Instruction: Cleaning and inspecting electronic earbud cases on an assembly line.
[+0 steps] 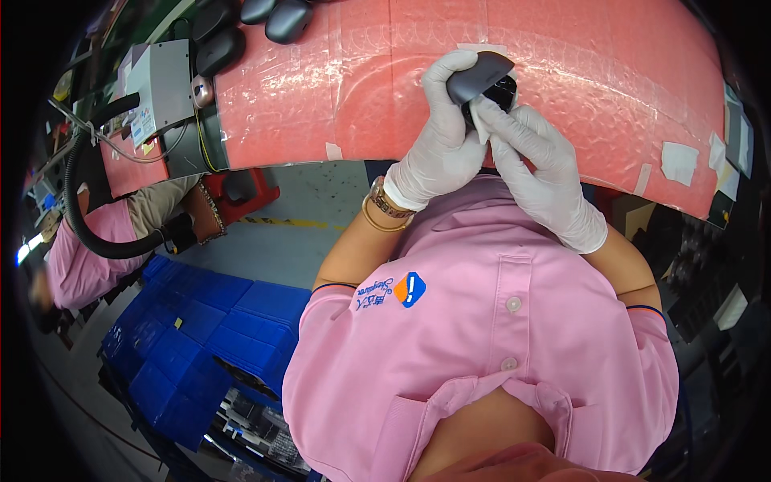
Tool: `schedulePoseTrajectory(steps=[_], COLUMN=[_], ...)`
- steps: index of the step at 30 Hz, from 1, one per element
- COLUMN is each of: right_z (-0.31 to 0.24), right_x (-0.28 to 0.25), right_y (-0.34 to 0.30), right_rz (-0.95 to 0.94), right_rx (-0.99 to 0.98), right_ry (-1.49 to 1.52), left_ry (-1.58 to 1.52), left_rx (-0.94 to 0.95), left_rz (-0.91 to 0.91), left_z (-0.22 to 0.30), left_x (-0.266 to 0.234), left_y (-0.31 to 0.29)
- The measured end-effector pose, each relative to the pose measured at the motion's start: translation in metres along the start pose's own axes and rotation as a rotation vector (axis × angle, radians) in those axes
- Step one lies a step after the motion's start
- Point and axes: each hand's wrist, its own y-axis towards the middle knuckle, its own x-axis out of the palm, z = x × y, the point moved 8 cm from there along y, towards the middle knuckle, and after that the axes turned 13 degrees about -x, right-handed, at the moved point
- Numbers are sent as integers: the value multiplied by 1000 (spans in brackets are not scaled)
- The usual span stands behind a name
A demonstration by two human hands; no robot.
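Note:
My left hand (438, 153), in a white glove, holds a small dark grey rounded case (480, 78) above the table. The case has a smooth matte shell and a glossy black part under it, on the side toward my right hand. My right hand (536, 153), also gloved in white, pinches a white wipe (479, 125) between thumb and fingers. Its fingertips press the wipe against the near edge of the black part. Both hands are close together over the near table edge, and the fingers hide much of the case's lower side.
Pink bubble wrap covers the table (353, 88). Several similar dark cases (289, 20) lie at the far left, beside a grey metal box (165, 84) with cables. White paper pieces (680, 162) lie at right. A black hose (76, 189), blue boxes (201, 321) and another person (92, 249) are on the left.

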Motion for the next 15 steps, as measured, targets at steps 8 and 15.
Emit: schedulePoseTrajectory(steps=[8, 15], right_z=[-25, -20], right_x=[-8, -17], right_y=[5, 8], right_rz=[-155, -4], right_rx=[-134, -9], right_ry=[-591, 92], left_ry=[517, -233], left_rx=[-32, -214], left_rz=[77, 97], left_z=[14, 21], left_x=[12, -4], left_y=[-6, 3])
